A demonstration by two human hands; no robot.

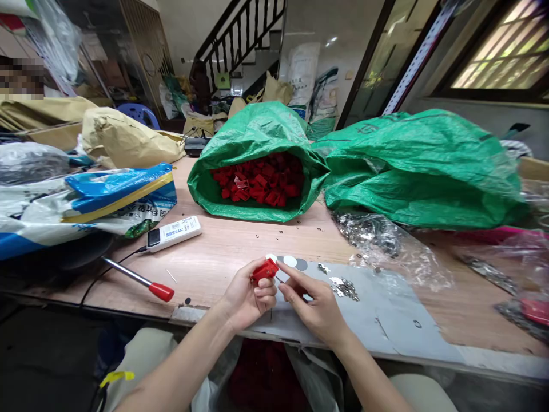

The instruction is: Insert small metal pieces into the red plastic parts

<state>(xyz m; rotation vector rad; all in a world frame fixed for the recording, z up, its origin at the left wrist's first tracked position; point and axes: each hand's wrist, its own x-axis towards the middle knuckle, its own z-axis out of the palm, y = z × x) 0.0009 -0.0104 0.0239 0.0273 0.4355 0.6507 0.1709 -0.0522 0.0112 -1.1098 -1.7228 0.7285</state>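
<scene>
Between the fingers of my left hand (253, 294) is a small red plastic part (265, 270), held above the table's front edge. Close beside it, on the right, my right hand (315, 300) pinches a thin dark piece (279, 280) whose end points at the red part; its kind is too small to make out. To the right of my right hand, small flat metal pieces (344, 289) lie in a loose pile on a grey sheet (386, 309). Straight ahead, a green woven sack (253, 214) lies open towards me, with many similar red parts (261, 182) inside.
A second green sack (424, 171) lies to the right, behind clear plastic bags (398, 246) of metal pieces. On the left are a red-tipped lever (160, 290), a white corded device (174, 233) and a blue-and-white bag (120, 194). Below the table edge, more red shows in a bag (266, 372).
</scene>
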